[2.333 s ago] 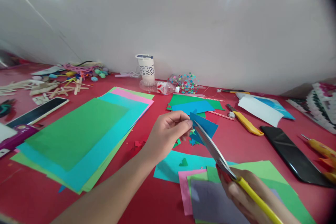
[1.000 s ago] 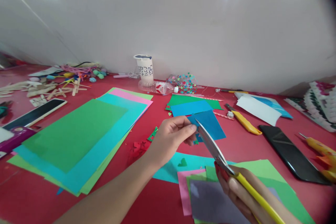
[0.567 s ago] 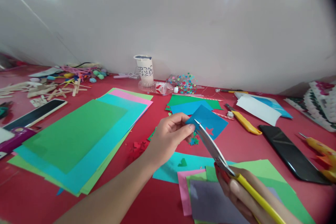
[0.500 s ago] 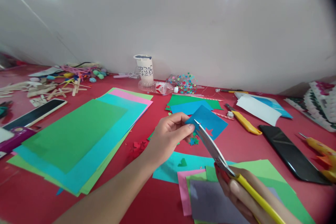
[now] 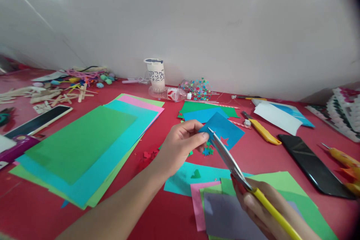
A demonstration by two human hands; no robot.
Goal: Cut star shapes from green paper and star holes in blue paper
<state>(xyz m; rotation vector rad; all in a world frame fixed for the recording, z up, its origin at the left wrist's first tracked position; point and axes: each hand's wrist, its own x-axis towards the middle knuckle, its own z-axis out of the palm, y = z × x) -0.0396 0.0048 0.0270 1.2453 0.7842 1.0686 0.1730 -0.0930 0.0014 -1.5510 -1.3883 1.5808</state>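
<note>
Head view: my left grip (image 5: 182, 143) pinches the blue paper (image 5: 223, 125) by one corner above the desk (image 5: 165, 217), seemingly to steady it for the scissors (image 5: 229, 159) my right grip (image 5: 263, 198) clasps.

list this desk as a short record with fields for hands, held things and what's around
left hand: pinches one corner of blue paper
right hand: holds scissors, tips over the paper near the left thumb
blue paper mark: red star shape, probably a hole
to the left: paper stack, green sheet on top
to the right: black phone, yellow cutter
at back: upright cup, bottle lying down
surface: red table
</note>
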